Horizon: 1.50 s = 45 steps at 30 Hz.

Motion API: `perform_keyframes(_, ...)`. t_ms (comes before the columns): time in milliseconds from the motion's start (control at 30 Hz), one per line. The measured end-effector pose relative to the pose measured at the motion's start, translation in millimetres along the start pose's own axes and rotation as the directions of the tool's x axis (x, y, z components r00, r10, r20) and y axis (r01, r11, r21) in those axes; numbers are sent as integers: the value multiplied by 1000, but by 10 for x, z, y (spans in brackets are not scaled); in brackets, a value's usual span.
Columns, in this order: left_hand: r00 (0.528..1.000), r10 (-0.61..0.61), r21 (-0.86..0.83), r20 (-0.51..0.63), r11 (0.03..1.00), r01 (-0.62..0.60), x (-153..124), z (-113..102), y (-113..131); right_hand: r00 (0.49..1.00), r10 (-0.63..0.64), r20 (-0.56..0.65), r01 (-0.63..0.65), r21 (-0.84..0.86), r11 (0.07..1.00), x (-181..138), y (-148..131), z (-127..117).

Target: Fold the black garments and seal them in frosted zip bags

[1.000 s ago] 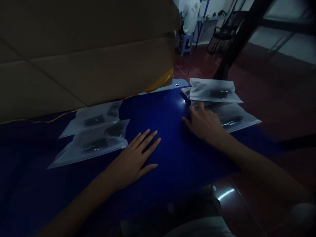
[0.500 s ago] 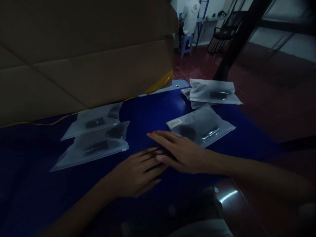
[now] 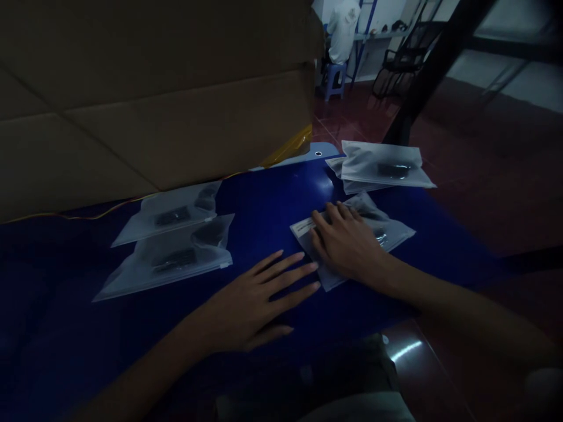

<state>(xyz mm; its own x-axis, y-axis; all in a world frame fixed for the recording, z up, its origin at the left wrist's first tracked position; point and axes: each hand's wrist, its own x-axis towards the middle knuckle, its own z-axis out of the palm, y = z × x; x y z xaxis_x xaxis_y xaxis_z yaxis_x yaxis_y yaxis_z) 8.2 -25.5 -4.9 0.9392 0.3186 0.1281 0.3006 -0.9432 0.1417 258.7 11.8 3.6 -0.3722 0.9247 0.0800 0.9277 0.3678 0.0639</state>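
My right hand (image 3: pixel 349 243) lies over a frosted zip bag (image 3: pixel 401 231), its fingers spread and hiding much of the middle. A white label (image 3: pixel 303 226) shows at the bag's left corner, and a dark, shiny item can be made out inside on the right. Left of it, my left hand (image 3: pixel 259 299) is spread palm down above the blue table surface (image 3: pixel 264 217), holding nothing. Its fingertips come close to the bag's near edge; whether they touch I cannot tell.
Two frosted bags (image 3: pixel 136 269) with dark contents overlap on the left. More bags (image 3: pixel 365 155) are stacked at the table's far right edge. A large cardboard box (image 3: pixel 185 129) stands behind, with a thin yellow cable (image 3: pixel 109 212) along its base. A person (image 3: pixel 343 32) sits in the background.
My right hand has moved off my left hand to the right and onto the labelled bag, which has shifted slightly toward me. My left hand's fingers have spread.
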Motion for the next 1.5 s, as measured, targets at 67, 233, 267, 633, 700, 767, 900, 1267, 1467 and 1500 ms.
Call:
perform_keyframes(67, 1000, 30, 16, 10, 999, -30, 18, -11, 16, 997, -70, -36, 72, 48, 996, -27, -64, 14)
perform_keyframes(233, 998, 53, 102, 34, 993, -56, 18, 5, 8, 988, -134, -71, 143, 149, 978, -33, -82, -13)
perform_keyframes(267, 998, 55, 120, 35, 991, -58, 16, 9, 3, 988, -136, -73, 146, 169, 975, -28, -73, -23)
perform_keyframes(633, 996, 66, 162, 54, 984, -74, 23, 42, 10, 955, -242, -170, 296, 549, 782, 19, 28, 38)
perform_keyframes(700, 999, 36, 171, 20, 984, -39, 21, 46, 35, 948, -252, -195, 319, 564, 762, 35, 49, 37)
perform_keyframes(767, 1000, -7, 190, -19, 982, 10, 13, 45, 46, 940, -268, -214, 342, 553, 759, 52, 75, 25)
perform_keyframes(900, 988, -134, 253, -82, 956, 151, -13, 22, 25, 878, -428, -216, 477, 477, 738, 97, 160, 0)
perform_keyframes(1267, 936, -301, 329, -183, 878, 347, -39, 21, 20, 773, -634, -23, 591, 389, 707, 158, 404, -98)
perform_keyframes(1467, 929, -243, 364, -278, 869, 336, -45, 31, -39, 816, -575, -50, 570, 228, 789, 148, 242, 38)
perform_keyframes(1500, 933, -188, 381, -306, 874, 301, -33, 21, -24, 827, -556, -79, 560, 201, 804, 145, 191, 74)
